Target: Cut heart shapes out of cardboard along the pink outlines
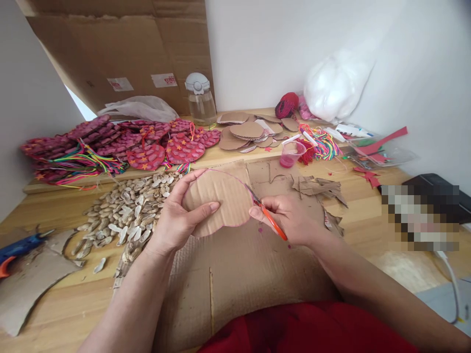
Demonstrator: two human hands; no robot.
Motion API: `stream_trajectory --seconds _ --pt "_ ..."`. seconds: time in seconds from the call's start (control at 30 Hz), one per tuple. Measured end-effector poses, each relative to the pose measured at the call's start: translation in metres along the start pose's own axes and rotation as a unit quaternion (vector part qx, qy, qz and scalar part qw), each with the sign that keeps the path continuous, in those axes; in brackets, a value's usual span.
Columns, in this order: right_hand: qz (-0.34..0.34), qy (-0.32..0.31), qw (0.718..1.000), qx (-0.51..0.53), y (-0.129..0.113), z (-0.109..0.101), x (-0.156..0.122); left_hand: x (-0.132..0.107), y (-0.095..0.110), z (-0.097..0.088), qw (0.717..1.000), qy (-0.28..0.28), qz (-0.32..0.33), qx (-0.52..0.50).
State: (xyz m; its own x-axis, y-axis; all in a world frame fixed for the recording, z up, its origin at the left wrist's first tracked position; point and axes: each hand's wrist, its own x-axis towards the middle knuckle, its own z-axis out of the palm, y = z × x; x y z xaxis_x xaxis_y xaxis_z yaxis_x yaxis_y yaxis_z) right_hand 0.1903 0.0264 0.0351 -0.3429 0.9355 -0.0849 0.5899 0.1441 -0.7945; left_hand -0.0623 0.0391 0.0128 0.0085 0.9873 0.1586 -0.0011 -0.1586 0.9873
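My left hand (pixel 187 211) grips a piece of cardboard (pixel 222 198) by its left side, thumb on top and fingers behind. A purple line curves along the cardboard's upper edge, and its lower right side is cut in a rounded shape. In my right hand (pixel 287 218) is a pair of scissors (pixel 271 220) with orange handles. Their blades meet the cardboard's right edge at the purple line. Under both hands lies a large cardboard sheet (pixel 250 274) with a few purple spots.
Peanut shells (pixel 125 211) are heaped at left, near a blue glue gun (pixel 22 247). Behind stand decorated red pieces (pixel 147 142), cut cardboard shapes (pixel 246 130), a water bottle (pixel 200 100) and a plastic cup (pixel 290 154). Cardboard scraps (pixel 318 189) lie at right, before a black device (pixel 437 196).
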Motion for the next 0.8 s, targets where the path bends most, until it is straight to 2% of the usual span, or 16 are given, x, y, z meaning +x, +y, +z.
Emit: stream_trajectory --seconds 0.1,0.37,0.8 --pt "-0.002 0.000 1.000 -0.010 -0.001 0.001 0.000 0.000 0.000 -0.001 1.000 0.000 -0.001 -0.003" --pt "0.011 -0.023 0.997 0.071 0.006 0.008 0.000 -0.002 -0.001 0.001 1.000 -0.019 -0.014 0.005" --pt "0.005 -0.023 0.999 0.038 -0.004 0.001 -0.002 -0.001 0.002 0.000 1.000 -0.014 -0.003 0.016"
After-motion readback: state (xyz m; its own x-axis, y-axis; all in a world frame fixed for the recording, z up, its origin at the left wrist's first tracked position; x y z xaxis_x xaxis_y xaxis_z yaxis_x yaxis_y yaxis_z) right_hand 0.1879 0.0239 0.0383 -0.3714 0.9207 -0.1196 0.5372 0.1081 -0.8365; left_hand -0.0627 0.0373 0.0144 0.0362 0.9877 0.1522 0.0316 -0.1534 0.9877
